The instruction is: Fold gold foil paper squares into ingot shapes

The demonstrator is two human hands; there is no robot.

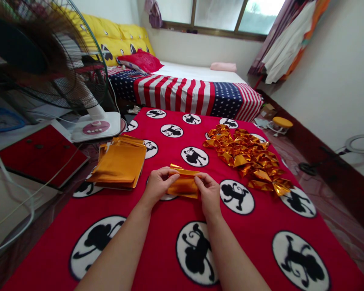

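Note:
Between my two hands is a sheet of gold foil paper (183, 186), its far edge folded or rolled over. My left hand (158, 185) pinches its left end between thumb and fingers. At the right end, my right hand (208, 191) grips the same fold with thumb and fingertips. A stack of flat gold paper (119, 161) lies to the left of my left hand. Off to the right, a pile of shiny folded gold pieces (248, 155) spreads over the red cloth (164, 230).
A fan (95, 125) stands at the left beside a red cabinet (39, 151). Behind the red cloth is a bed with a flag-patterned cover (182, 95). On the floor at the right are a yellow stool (282, 122) and a ring-shaped stand (362, 144).

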